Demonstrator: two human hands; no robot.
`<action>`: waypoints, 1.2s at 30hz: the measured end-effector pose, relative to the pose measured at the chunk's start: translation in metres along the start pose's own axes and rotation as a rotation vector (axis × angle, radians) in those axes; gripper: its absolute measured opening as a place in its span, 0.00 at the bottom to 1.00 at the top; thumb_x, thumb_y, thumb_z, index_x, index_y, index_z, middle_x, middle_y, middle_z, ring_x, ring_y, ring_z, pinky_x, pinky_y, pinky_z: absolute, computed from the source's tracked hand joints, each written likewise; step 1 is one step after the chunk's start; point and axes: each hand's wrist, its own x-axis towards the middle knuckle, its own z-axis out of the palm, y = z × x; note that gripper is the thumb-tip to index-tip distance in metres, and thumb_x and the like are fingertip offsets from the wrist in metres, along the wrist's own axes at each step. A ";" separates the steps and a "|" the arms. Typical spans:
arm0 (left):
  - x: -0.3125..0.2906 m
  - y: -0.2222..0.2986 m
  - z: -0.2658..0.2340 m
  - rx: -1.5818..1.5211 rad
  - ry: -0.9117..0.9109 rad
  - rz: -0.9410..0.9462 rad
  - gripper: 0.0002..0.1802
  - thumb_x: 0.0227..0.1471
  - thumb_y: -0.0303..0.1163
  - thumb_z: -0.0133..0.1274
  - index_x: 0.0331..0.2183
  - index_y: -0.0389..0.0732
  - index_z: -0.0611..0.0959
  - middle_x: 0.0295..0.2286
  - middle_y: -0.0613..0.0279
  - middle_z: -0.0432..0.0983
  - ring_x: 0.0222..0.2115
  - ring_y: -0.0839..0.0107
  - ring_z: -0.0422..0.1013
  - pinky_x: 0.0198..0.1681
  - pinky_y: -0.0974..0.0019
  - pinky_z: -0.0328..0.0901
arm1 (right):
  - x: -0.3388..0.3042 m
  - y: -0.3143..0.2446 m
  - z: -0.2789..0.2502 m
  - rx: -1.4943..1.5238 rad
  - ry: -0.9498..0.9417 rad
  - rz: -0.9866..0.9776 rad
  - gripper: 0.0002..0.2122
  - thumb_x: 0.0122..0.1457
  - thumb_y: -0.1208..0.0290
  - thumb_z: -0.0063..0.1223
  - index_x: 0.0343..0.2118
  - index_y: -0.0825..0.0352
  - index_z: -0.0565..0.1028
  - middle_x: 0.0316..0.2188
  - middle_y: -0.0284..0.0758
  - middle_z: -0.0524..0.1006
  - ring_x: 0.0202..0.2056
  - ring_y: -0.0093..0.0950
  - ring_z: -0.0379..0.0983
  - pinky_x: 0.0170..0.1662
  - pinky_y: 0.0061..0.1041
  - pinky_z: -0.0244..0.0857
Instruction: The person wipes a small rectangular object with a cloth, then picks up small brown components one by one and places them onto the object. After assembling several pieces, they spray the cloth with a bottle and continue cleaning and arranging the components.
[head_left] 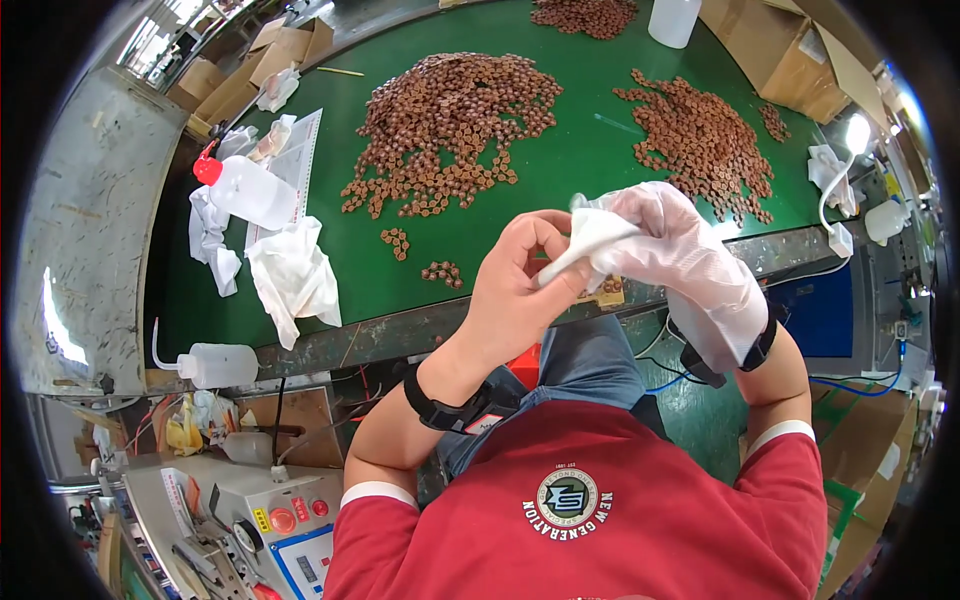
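Head view: left hand [517, 272] and gloved right hand [668, 222] have fingers [528, 236] pinching one white cloth [600, 228].

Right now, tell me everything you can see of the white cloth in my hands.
The white cloth looks plain and soft; fabric or paper, I cannot tell. Held near the front edge of the green bench, it is folded and bunched, narrowing to an end that slants down-left. Your bare left hand pinches that end; your gloved right hand holds its other side.

There are two hands [515, 265] [680, 235], one glove [712, 290], three large brown piles [450, 115] [695, 140] [585, 15] and one red-capped bottle [252, 192].
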 end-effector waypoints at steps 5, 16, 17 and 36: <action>0.002 0.005 -0.006 -0.231 -0.029 -0.058 0.08 0.56 0.26 0.53 0.37 0.37 0.72 0.39 0.64 0.71 0.37 0.81 0.67 0.38 0.75 0.64 | 0.003 0.004 0.004 0.041 0.132 -0.075 0.09 0.53 0.76 0.61 0.36 0.70 0.75 0.38 0.32 0.74 0.40 0.20 0.71 0.42 0.21 0.66; 0.009 0.016 -0.006 -0.177 -0.009 -0.189 0.12 0.58 0.32 0.53 0.42 0.36 0.75 0.34 0.67 0.75 0.34 0.82 0.70 0.37 0.76 0.65 | -0.002 -0.032 0.012 0.349 0.073 0.286 0.09 0.56 0.70 0.58 0.37 0.65 0.71 0.38 0.30 0.74 0.40 0.21 0.71 0.45 0.19 0.64; 0.009 0.016 -0.006 -0.172 0.027 -0.181 0.12 0.58 0.32 0.53 0.41 0.36 0.75 0.34 0.67 0.75 0.33 0.82 0.70 0.37 0.76 0.65 | -0.003 -0.032 0.013 0.348 0.074 0.286 0.09 0.56 0.70 0.58 0.37 0.65 0.71 0.38 0.30 0.74 0.40 0.21 0.71 0.45 0.19 0.64; -0.023 -0.015 -0.036 0.294 0.284 -0.035 0.10 0.58 0.27 0.52 0.42 0.37 0.75 0.33 0.69 0.73 0.32 0.84 0.68 0.36 0.77 0.63 | 0.003 -0.038 -0.010 -0.466 -0.084 0.406 0.11 0.46 0.73 0.64 0.33 0.66 0.75 0.32 0.34 0.76 0.33 0.27 0.74 0.35 0.25 0.66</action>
